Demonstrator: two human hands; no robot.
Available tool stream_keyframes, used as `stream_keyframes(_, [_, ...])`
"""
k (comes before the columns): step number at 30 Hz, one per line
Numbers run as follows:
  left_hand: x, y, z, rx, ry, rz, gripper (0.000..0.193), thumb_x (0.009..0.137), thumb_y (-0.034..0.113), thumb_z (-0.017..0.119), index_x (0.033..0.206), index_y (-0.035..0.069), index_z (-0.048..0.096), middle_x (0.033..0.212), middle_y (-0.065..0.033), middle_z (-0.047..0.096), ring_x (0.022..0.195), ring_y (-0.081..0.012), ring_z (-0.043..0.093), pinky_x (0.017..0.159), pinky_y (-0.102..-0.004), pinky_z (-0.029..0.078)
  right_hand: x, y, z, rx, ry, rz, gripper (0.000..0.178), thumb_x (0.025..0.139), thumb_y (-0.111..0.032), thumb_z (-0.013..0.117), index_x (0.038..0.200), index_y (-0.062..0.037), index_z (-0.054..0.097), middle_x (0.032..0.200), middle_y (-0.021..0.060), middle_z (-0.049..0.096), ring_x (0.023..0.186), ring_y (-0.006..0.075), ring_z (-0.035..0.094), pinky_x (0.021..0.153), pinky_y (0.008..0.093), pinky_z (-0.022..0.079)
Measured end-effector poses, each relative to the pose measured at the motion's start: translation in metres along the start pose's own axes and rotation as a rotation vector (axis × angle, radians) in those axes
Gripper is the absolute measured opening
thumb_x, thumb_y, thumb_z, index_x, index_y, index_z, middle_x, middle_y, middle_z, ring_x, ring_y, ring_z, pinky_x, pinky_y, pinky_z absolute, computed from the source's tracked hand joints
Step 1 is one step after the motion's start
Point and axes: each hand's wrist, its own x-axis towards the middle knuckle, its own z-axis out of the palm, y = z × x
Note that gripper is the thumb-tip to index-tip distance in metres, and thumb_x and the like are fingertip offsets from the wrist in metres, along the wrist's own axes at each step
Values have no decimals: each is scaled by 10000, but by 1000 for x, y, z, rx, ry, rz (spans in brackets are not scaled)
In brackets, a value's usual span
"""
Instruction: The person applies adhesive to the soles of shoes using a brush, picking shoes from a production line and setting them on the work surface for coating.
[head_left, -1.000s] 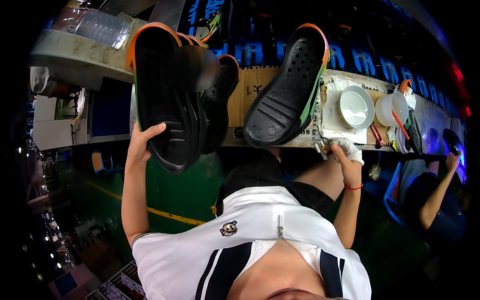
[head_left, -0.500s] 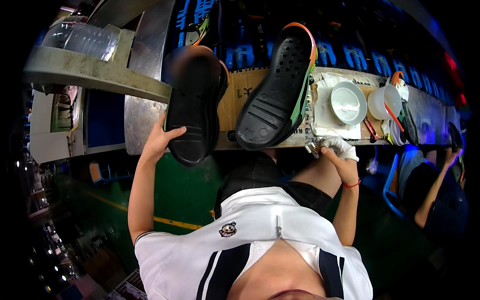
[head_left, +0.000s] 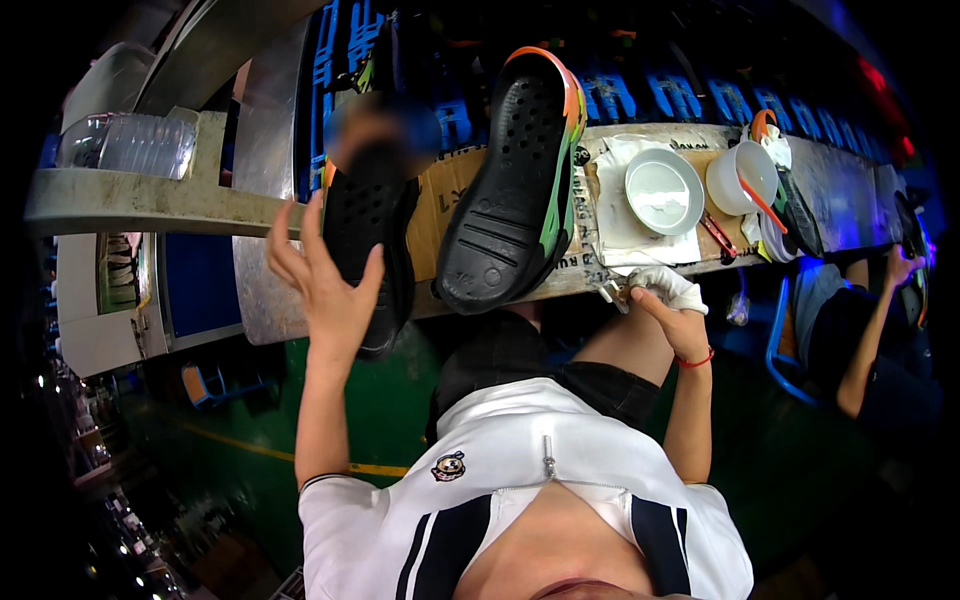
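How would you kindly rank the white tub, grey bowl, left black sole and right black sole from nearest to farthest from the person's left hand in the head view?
1. Left black sole: right beside the left hand.
2. Right black sole: next one to the right.
3. Grey bowl: right of both soles.
4. White tub: right of the bowl.

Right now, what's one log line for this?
Left hand: open at left sole | Right hand: at white fabric, grip unclear | Nearby: second sole, grey bowl
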Motion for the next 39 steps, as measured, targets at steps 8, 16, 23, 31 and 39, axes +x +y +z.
stream_keyframes(8, [30, 68, 59, -362, -351, -141, 247, 947, 261, 524, 973, 22, 580, 933, -182, 603, 887, -390, 591, 751, -449, 467, 3, 2, 6, 84, -76, -62, 167, 856, -73, 669, 1002, 4, 644, 930, 15, 655, 847, 75, 568, 798, 237, 457])
stream_keyframes(16, [49, 47, 38, -506, -174, -223, 194, 994, 196, 476, 963, 23, 557, 676, -152, 496, 558, -198, 446, 569, -325, 421, -1, 13, -3, 54, 6, -42, 160, 852, -122, 692, 968, -17, 657, 851, -46, 614, 752, 21, 486, 704, 181, 413])
stream_keyframes(23, [53, 37, 43, -523, -99, -167, 203, 998, 188, 474, 932, 7, 539, 655, -96, 441, 571, -116, 389, 546, -294, 385, -3, 12, -4, 59, 10, -44, 158, 854, -124, 692, 964, -17, 654, 834, -55, 601, 716, 15, 458, 660, 175, 393])
stream_keyframes(31, [47, 53, 66, -669, -127, -150, 207, 992, 200, 480, 901, 16, 507, 661, -106, 442, 581, -169, 394, 571, -311, 393, -5, 16, -6, 32, 24, -43, 161, 854, -124, 693, 964, -15, 648, 828, -57, 597, 706, 15, 443, 647, 175, 382])
stream_keyframes(39, [31, 76, 89, -465, -284, -23, 426, 938, 335, 559, 1108, -52, 513, 1052, -186, 581, 921, -323, 571, 841, -393, 438, -3, 18, -5, -29, 21, -50, 133, 840, -123, 703, 920, -27, 658, 801, -71, 589, 678, 12, 431, 626, 173, 375])
